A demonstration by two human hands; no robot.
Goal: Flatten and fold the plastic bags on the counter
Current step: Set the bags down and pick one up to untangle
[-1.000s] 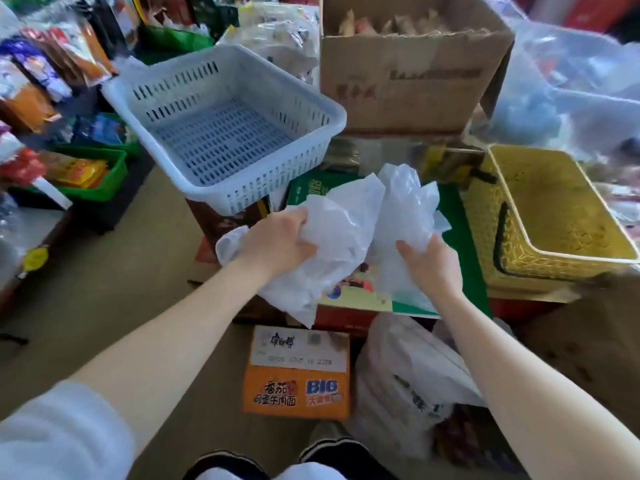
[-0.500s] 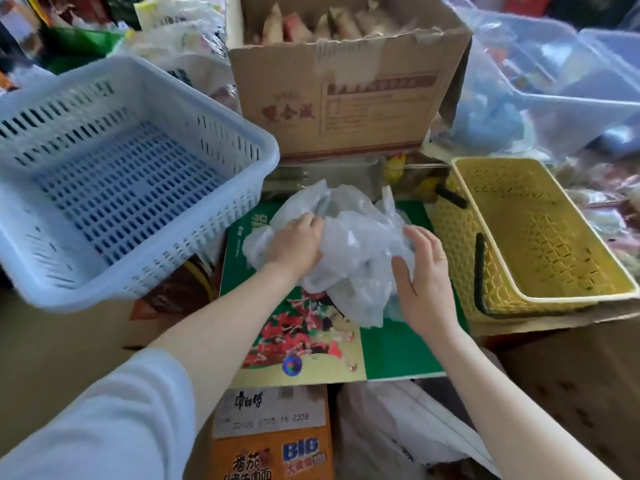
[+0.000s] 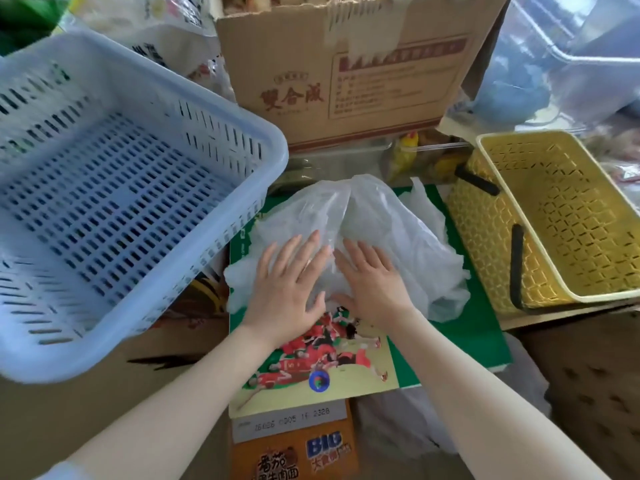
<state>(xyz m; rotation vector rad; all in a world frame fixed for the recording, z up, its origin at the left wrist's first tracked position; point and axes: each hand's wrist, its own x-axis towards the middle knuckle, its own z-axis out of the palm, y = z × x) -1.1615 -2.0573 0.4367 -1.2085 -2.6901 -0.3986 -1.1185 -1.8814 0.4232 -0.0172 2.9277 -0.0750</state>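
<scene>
A crumpled translucent white plastic bag [image 3: 388, 216] lies spread on a green printed board [image 3: 474, 327] in the middle of the view. My left hand [image 3: 287, 285] rests palm-down on the bag's near left part, fingers spread. My right hand [image 3: 374, 282] presses flat beside it, fingers spread, almost touching the left hand. Neither hand grips the plastic; both lie on top of it. The bag's far edge still bulges up, and a loose flap [image 3: 422, 202] sticks out toward the right.
A large pale blue slotted basket [image 3: 114, 209] stands close on the left. On the right is a yellow basket [image 3: 561, 216] with black handles. A brown cardboard box [image 3: 346, 74] stands behind the bag. An orange carton [image 3: 294, 448] and another white bag [image 3: 398, 427] lie below the board.
Both hands have gone from clutching the bunched bag to lying flat on it with fingers spread. The bag is now laid down and spread wider on the green board.
</scene>
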